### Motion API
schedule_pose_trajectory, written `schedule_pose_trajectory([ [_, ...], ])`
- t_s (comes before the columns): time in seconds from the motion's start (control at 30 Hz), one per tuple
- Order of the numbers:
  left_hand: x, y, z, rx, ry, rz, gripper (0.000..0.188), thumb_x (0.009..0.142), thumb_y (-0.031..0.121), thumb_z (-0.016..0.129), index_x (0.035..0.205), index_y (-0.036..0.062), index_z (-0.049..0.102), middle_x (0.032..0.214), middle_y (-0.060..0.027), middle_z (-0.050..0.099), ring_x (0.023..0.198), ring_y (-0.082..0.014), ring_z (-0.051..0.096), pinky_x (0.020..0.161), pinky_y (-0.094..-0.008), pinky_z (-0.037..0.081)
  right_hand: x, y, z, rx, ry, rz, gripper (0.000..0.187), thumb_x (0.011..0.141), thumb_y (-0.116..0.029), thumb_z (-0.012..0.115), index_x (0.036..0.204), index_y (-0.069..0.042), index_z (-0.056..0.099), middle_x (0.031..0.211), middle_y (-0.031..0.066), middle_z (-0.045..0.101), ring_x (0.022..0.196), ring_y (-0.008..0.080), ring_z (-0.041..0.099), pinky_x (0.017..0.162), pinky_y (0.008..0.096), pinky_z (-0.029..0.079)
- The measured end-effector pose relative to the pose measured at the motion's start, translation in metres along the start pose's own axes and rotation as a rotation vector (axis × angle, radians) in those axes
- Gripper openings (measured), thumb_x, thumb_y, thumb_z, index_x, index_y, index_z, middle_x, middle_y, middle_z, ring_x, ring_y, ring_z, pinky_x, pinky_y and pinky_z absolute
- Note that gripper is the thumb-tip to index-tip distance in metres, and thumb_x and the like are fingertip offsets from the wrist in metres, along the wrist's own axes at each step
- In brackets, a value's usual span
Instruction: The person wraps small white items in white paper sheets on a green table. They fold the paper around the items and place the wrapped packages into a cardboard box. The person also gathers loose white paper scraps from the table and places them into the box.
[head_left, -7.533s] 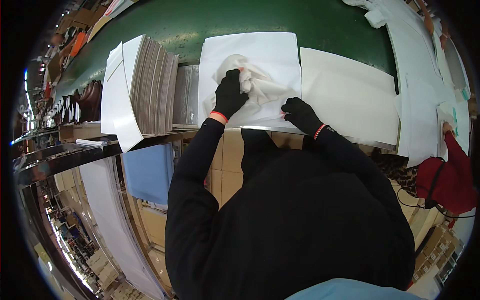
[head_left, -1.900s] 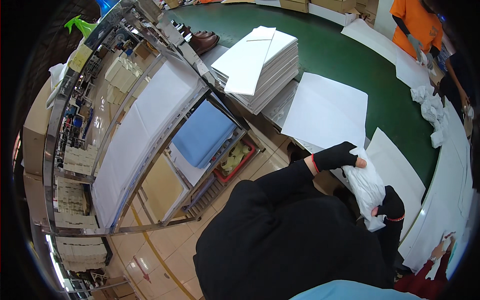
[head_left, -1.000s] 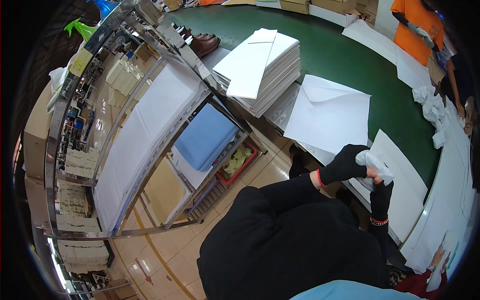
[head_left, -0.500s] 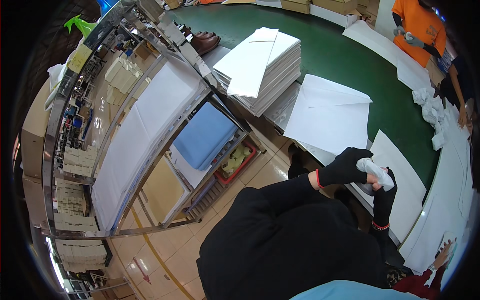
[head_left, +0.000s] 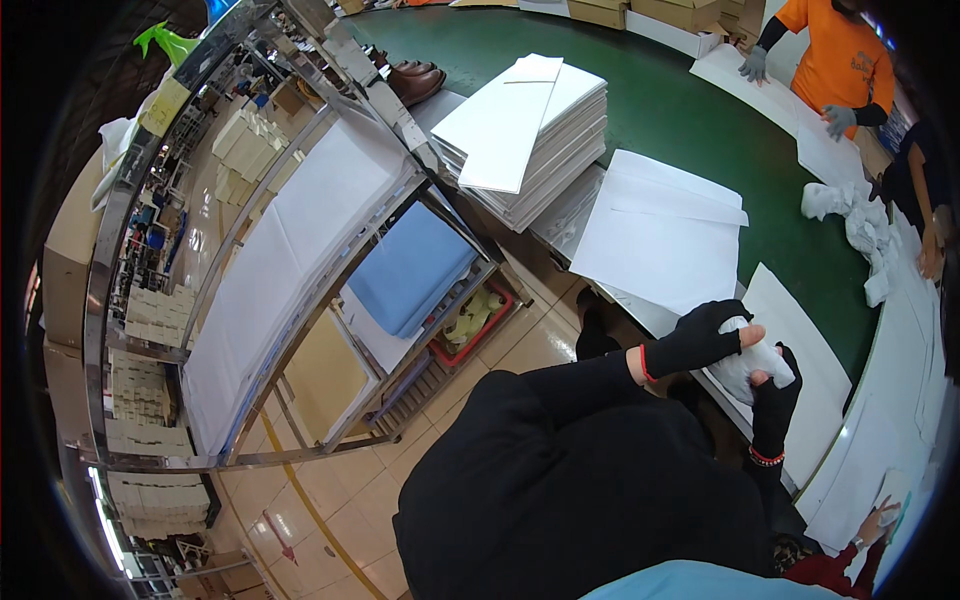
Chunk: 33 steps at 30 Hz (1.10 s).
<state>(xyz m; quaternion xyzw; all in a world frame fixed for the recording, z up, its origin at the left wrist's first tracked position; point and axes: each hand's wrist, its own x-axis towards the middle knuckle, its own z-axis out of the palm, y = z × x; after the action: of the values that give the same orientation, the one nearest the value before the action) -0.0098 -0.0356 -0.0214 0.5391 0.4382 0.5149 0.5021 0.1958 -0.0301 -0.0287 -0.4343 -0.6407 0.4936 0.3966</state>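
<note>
A crumpled white paper wad [head_left: 738, 372] is held between my two hands, above the near edge of the table. My left hand [head_left: 708, 338], in a black fingerless glove with a red band at the wrist, grips it from the left, thumb laid over the top. On the other side my right hand [head_left: 776, 392], gloved alike and with a beaded bracelet, closes round it with the thumb on its near face. Just beyond them lies a stack of large white paper sheets [head_left: 660, 230]. Another white sheet [head_left: 790, 330] lies partly behind my right hand.
Beyond the sheets, white boards [head_left: 540, 130] are piled high on the green tabletop [head_left: 680, 110]. Brown shoes [head_left: 415, 82] stand farther back. A metal rack with a folded blue cloth [head_left: 410, 270] is at the left. Across the table, a person in orange [head_left: 845, 65] handles white sheets.
My thumbs have shifted onto the paper wad, which now looks rounder and bulkier between my hands. Across the table, the person in orange has spread both hands apart over the sheets.
</note>
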Motion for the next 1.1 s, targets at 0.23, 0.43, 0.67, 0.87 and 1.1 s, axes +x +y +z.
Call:
schedule_pose_trajectory([
  [0.23, -0.001, 0.016, 0.000, 0.008, 0.074, 0.088, 0.040, 0.090, 0.036, 0.062, 0.076, -0.0004, 0.065, 0.063, -0.0077, 0.060, 0.061, -0.0138, 0.057, 0.058, -0.0299, 0.044, 0.002, -0.016, 0.015, 0.151, -0.008, -0.012, 0.064, 0.075, -0.047, 0.079, 0.110, 0.000, 0.053, 0.093, 0.0010, 0.056, 0.086, 0.0125, 0.055, 0.074, 0.0266, 0.044],
  [0.43, 0.002, 0.005, 0.007, -0.082, -0.055, 0.085, 0.032, 0.091, 0.030, 0.063, 0.080, -0.0001, 0.066, 0.067, -0.0083, 0.062, 0.064, -0.0123, 0.057, 0.060, -0.0285, 0.044, -0.003, 0.004, 0.005, 0.259, -0.101, -0.077, 0.056, 0.069, -0.040, 0.085, 0.099, -0.004, 0.054, 0.092, -0.0004, 0.057, 0.081, 0.0121, 0.056, 0.072, 0.0268, 0.045],
  [0.67, 0.008, 0.017, 0.023, -0.256, -0.047, 0.159, 0.026, 0.093, 0.025, 0.060, 0.081, 0.0018, 0.059, 0.071, -0.0010, 0.057, 0.071, -0.0079, 0.053, 0.064, -0.0260, 0.042, 0.002, 0.023, 0.010, 0.922, -0.193, -0.063, 0.071, 0.091, -0.060, 0.045, 0.128, 0.000, 0.043, 0.123, 0.0114, 0.052, 0.115, 0.0224, 0.050, 0.100, 0.0368, 0.037],
  [0.87, 0.012, 0.017, 0.036, -0.367, -0.053, 0.234, 0.023, 0.097, 0.019, 0.048, 0.086, 0.0015, 0.059, 0.086, -0.0034, 0.058, 0.079, -0.0106, 0.053, 0.074, -0.0275, 0.043, 0.026, -0.012, 0.039, 1.054, -0.104, -0.143, 0.079, 0.096, -0.062, 0.031, 0.146, 0.000, 0.029, 0.134, 0.0113, 0.047, 0.121, 0.0217, 0.045, 0.107, 0.0334, 0.029],
  [1.1, 0.006, 0.031, 0.036, -0.325, -0.086, 0.191, 0.025, 0.097, 0.023, 0.045, 0.091, 0.0037, 0.059, 0.085, -0.0029, 0.056, 0.083, -0.0111, 0.052, 0.075, -0.0267, 0.041, 0.042, 0.007, 0.032, 0.642, 0.174, -0.131, 0.077, 0.097, -0.059, 0.034, 0.149, -0.003, 0.024, 0.138, 0.0141, 0.047, 0.106, 0.0185, 0.054, 0.096, 0.0312, 0.040],
])
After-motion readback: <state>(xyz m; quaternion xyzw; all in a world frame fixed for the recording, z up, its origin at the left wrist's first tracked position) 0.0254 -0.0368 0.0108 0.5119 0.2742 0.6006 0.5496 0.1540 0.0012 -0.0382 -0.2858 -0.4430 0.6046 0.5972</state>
